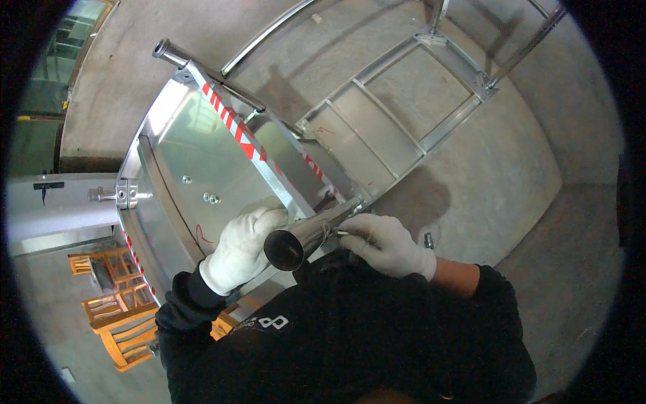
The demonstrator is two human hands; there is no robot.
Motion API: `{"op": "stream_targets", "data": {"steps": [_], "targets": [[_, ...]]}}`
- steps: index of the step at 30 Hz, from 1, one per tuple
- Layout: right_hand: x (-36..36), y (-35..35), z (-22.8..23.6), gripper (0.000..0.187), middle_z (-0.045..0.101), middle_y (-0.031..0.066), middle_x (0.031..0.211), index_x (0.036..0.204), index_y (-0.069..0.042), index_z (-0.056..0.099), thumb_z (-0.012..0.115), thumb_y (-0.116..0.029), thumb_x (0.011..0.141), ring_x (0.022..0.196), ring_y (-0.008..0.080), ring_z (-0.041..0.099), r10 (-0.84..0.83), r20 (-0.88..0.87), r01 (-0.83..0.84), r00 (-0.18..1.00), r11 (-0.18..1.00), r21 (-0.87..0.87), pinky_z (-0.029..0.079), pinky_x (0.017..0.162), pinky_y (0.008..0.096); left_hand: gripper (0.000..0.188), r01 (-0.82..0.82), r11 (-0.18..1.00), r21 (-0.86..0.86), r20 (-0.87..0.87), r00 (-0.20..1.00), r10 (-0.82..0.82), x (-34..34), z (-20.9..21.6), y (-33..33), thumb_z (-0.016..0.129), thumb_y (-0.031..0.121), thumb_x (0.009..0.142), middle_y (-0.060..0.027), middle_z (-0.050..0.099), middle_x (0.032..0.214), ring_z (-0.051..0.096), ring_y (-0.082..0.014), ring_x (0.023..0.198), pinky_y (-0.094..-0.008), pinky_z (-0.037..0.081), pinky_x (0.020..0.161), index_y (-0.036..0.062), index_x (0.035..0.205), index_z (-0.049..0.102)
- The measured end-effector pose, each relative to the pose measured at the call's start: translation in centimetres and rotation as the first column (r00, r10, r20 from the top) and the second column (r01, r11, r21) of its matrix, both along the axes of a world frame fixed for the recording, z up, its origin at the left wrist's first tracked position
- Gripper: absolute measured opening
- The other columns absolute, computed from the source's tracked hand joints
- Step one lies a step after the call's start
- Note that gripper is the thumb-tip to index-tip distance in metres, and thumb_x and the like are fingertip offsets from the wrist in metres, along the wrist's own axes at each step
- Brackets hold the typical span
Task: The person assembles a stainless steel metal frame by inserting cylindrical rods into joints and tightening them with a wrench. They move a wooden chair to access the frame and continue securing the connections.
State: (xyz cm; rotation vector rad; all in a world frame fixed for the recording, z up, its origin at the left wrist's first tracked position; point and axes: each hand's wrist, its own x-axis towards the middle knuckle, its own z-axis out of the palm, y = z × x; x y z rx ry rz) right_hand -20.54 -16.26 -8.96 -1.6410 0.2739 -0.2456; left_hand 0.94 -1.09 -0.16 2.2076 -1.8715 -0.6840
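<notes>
A shiny metal tube post, its dark round end toward me, stands at the near corner of a metal frame. My left hand, in a white glove, is closed against the left side of the post where the striped rail meets it. On the post's other side my gloved right hand has its fingers pinched together. A thin, light-coloured strip shows at those fingertips, next to what look like fine wire loops on the post. The fingertips' far sides are hidden.
Several small round metal fittings lie on the metal panel. An open metal frame extends ahead to the right. One small metal piece sits on the floor beyond my right hand. Wooden chairs stand at left.
</notes>
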Motion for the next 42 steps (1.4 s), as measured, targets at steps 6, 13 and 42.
{"op": "stream_targets", "data": {"steps": [6,13,42], "targets": [[1.1,-1.0,-0.4,0.024,0.064,0.0136,0.100,0.110,-0.006,0.062,0.062,-0.013,0.087,0.090,0.0350,0.062,0.144,0.129,-0.065,0.981,0.874,-0.481,0.053,0.069,0.0403,0.031,0.007,0.999,-0.045,0.009,1.000,-0.006,0.0,0.0,0.2,0.067,0.010,0.076,-0.0128,0.061,0.092,0.063,-0.0373,0.080,-0.0432,0.050,0.065,0.0095,0.106,0.057],[1.7,-2.0,0.3,0.023,0.063,0.0117,0.095,0.103,-0.006,0.059,0.063,-0.012,0.081,0.081,0.0312,0.064,0.208,0.198,-0.013,0.958,0.721,-0.693,0.053,0.063,0.0389,0.030,0.003,0.998,-0.059,-0.009,1.000,-0.003,-0.1,-0.1,0.0,0.068,0.013,0.077,-0.0124,0.061,0.091,0.062,-0.0372,0.080,-0.0435,0.050,0.065,0.0098,0.105,0.056],[4.5,-5.9,5.0,0.017,0.060,0.0121,0.067,0.064,-0.005,0.062,0.061,-0.019,0.074,0.062,0.0294,0.065,0.589,0.142,-0.067,0.796,0.318,-0.946,0.053,0.053,0.0407,0.034,0.018,0.999,0.041,-0.015,1.000,-0.018,0.5,-0.3,0.0,0.065,0.008,0.075,-0.0146,0.062,0.094,0.061,-0.0392,0.084,-0.0444,0.050,0.069,0.0093,0.108,0.058]]}}
